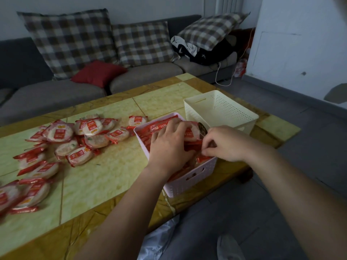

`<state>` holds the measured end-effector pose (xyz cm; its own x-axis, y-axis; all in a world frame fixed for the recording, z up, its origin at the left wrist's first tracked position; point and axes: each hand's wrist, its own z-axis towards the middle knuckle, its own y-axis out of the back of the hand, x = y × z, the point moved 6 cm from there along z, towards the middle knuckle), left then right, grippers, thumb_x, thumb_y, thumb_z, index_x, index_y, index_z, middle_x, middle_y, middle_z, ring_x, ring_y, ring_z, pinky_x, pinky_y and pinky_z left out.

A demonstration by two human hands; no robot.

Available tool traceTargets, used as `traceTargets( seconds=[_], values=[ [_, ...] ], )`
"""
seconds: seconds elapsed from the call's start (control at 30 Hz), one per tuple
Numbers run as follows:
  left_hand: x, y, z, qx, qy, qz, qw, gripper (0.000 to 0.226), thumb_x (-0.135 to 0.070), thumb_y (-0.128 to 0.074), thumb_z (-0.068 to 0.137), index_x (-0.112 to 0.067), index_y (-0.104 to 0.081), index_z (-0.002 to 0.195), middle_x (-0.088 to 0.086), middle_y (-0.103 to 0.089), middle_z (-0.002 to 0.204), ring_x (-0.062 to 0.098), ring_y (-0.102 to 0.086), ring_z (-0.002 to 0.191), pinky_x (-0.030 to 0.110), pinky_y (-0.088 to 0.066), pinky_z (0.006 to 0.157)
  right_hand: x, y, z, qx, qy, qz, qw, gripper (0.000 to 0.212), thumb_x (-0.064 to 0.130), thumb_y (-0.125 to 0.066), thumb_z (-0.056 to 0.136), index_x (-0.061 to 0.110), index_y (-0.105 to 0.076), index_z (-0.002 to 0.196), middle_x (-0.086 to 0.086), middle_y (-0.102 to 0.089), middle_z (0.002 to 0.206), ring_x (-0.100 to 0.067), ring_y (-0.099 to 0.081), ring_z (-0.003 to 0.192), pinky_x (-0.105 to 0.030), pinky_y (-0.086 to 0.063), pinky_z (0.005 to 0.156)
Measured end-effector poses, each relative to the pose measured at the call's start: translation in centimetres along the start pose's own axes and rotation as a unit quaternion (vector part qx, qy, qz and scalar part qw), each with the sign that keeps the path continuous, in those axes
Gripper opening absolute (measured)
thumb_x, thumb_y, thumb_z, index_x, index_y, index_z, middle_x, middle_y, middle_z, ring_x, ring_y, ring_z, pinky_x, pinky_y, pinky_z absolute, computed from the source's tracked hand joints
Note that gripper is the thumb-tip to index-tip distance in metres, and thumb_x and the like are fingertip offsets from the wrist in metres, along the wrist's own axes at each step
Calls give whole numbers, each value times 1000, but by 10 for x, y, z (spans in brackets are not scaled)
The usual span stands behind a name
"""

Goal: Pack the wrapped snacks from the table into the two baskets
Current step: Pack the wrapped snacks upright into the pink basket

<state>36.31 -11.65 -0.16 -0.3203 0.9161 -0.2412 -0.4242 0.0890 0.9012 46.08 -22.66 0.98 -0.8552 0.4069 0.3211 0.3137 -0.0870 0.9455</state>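
Note:
A pink basket [189, 182] stands at the table's near right edge, packed with red-and-white wrapped snacks. My left hand [170, 145] lies flat over the snacks inside it, fingers spread on a packet [190, 133]. My right hand [225, 144] pinches the red end of a wrapped snack [201, 158] at the basket's right side. Behind it stands a cream basket [221, 109]; I see nothing in the part of its inside that shows. Many loose wrapped snacks [60, 134] lie scattered over the left half of the table.
The yellow-green tiled table [112, 173] has a brown border; its right edge is just past the baskets. A grey sofa [56, 91] with plaid cushions and a red cushion runs behind the table. A plastic bag [159, 239] lies on the floor by my legs.

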Motion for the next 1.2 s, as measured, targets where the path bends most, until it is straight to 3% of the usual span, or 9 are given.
traceTargets(
  seconds=[0.23, 0.37, 0.5, 0.6, 0.7, 0.83, 0.93, 1.1, 1.2],
  values=[
    [14, 11, 1, -39, 6, -113, 993, 52, -25, -71, 79, -32, -57, 129, -5, -50, 147, 28, -58, 122, 46, -52, 94, 0, -11, 5, -54, -66, -31, 996, 25, 44, -81, 81, 29, -63, 71, 12, -60, 83, -10, -61, 77, -31, -49, 66],
    [17, 24, -2, -94, -12, -138, 986, 54, -11, -73, 75, -27, -65, 125, -3, -54, 145, 22, -53, 129, 36, -50, 96, -7, 4, 2, -53, -83, 119, 988, 14, 33, -81, 82, 30, -68, 86, 11, -67, 88, -9, -65, 83, -29, -51, 71],
    [6, 33, -5, -104, -38, -190, 976, 59, -17, -78, 75, -25, -59, 131, -5, -51, 147, 16, -50, 131, 36, -50, 98, -8, 13, 4, -86, -107, 457, 879, 14, 22, -60, 98, 28, -68, 108, 0, -72, 107, -19, -70, 100, -36, -58, 80],
    [-10, 34, -9, -75, -90, -200, 973, 69, -12, -73, 77, -27, -48, 140, -7, -44, 152, 11, -44, 137, 38, -47, 105, 0, 10, 9, -63, -65, 586, 806, 28, 34, -70, 90, 22, -71, 115, -4, -77, 108, -25, -72, 106, -44, -60, 88],
    [-14, 34, -10, -48, -85, -222, 970, 84, -5, -66, 79, -31, -32, 152, -12, -21, 164, 4, -28, 147, 16, -35, 109, -11, 21, 8, -100, -23, 577, 810, 47, 24, -75, 74, 21, -69, 120, -2, -76, 111, -21, -73, 107, -40, -60, 86],
    [-5, 30, -7, -79, -41, -91, 992, 47, -28, -68, 80, -30, -57, 125, -4, -47, 146, 22, -45, 133, 41, -41, 106, -45, 24, 2, -122, -9, 609, 783, 51, 10, -77, 69, 15, -67, 119, -5, -73, 115, -25, -69, 115, -36, -61, 87],
    [-4, 10, -4, 22, -11, 1, 1000, 34, -56, -67, 80, -36, -70, 107, -7, -50, 142, 24, -39, 134, 50, -28, 111, -50, 12, 2, -65, 26, 665, 743, 69, 19, -97, 51, 12, -69, 114, -5, -76, 109, -26, -70, 113, -34, -60, 87],
    [-7, -2, -4, 60, 3, 90, 994, 60, -76, -57, 80, -39, -65, 127, -5, -40, 151, 27, -28, 140, 59, -18, 114, -46, 4, 4, -20, 39, 634, 772, 39, -5, -73, 73, 8, -63, 109, -4, -72, 100, -20, -67, 104, -33, -59, 90],
    [-8, -3, -2, 62, 2, 113, 992, 45, -68, -58, 83, -37, -73, 111, -3, -38, 152, 29, -27, 140, 58, -16, 112, -40, 4, 4, -30, 36, 489, 871, 33, -13, -69, 83, 12, -66, 106, -1, -73, 100, -18, -69, 101, -27, -57, 87]
  ],
)
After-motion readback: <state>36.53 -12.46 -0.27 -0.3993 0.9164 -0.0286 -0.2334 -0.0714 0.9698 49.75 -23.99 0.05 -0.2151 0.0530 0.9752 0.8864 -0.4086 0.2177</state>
